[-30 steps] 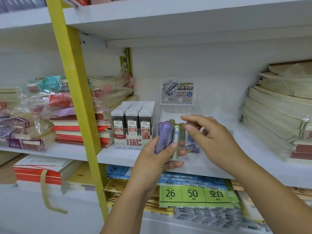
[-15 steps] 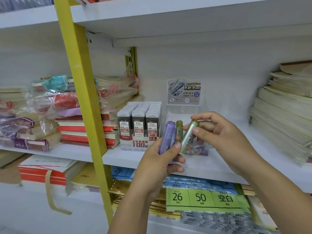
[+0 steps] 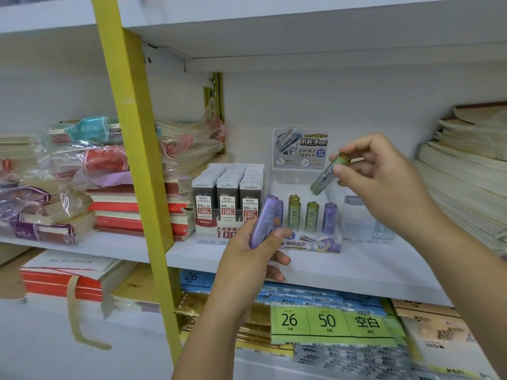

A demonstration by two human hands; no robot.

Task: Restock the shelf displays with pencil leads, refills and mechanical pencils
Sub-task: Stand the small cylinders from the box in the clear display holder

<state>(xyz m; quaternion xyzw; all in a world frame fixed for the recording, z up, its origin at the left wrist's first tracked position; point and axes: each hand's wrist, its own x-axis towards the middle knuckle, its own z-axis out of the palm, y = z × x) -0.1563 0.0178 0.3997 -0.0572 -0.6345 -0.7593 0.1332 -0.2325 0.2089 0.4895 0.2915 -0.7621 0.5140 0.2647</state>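
My left hand (image 3: 248, 255) grips purple lead tubes (image 3: 266, 218) upright in front of the shelf edge. My right hand (image 3: 381, 178) pinches a green lead tube (image 3: 326, 176), tilted, above a clear display box (image 3: 315, 244) on the middle shelf. Two green tubes (image 3: 301, 213) and a purple tube (image 3: 328, 218) stand in that box, under its printed header card (image 3: 300, 148). Left of it sits a full box of grey 0.5 HB lead cases (image 3: 229, 198).
A yellow upright post (image 3: 137, 149) crosses the shelf on the left. Stacks of notebooks (image 3: 109, 204) lie left of the lead boxes, and paper stacks (image 3: 466, 174) fill the right. Another clear box (image 3: 365, 218) stands behind my right hand. Packs of loose-leaf paper (image 3: 329, 322) fill the shelf below.
My right hand has lifted the green tube away from my left hand, up and to the right, over the display box. My left hand still holds the purple tubes.
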